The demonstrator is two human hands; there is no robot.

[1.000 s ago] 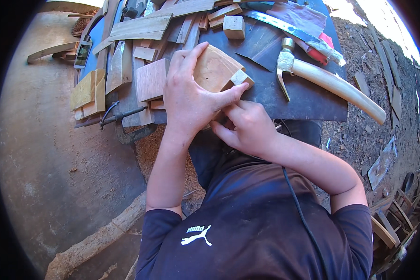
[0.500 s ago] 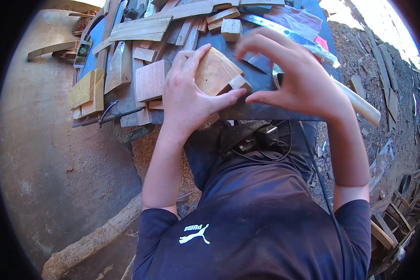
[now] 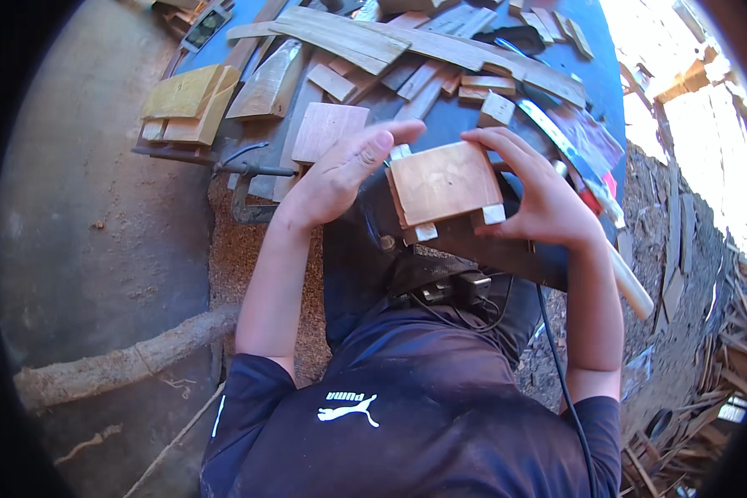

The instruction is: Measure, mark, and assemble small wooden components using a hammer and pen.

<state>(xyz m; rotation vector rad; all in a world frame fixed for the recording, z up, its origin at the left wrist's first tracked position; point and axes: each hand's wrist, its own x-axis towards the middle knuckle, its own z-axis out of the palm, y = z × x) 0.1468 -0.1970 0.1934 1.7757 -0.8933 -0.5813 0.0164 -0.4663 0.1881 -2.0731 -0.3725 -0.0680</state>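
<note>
A squarish wooden block with a smooth, light-brown face is in front of me, its small pale pegs showing at several corners. My right hand grips its right side, fingertips at the upper right corner and thumb by the lower right peg. To the block's left is my left hand, fingers stretched toward the upper left peg and not closed on anything. Just beyond that hand lies a pinkish wooden block on the bench.
The blue-topped bench carries several wooden strips, a small wooden cube and a yellowish block. A metal clamp sits at its near left edge. A pale handle juts past the right side. Black cable runs down my shirt.
The block has turned to lie flatter and shifted right and down. My left hand has let go of it and opened; my right hand has closed on its right side. The view has shifted.
</note>
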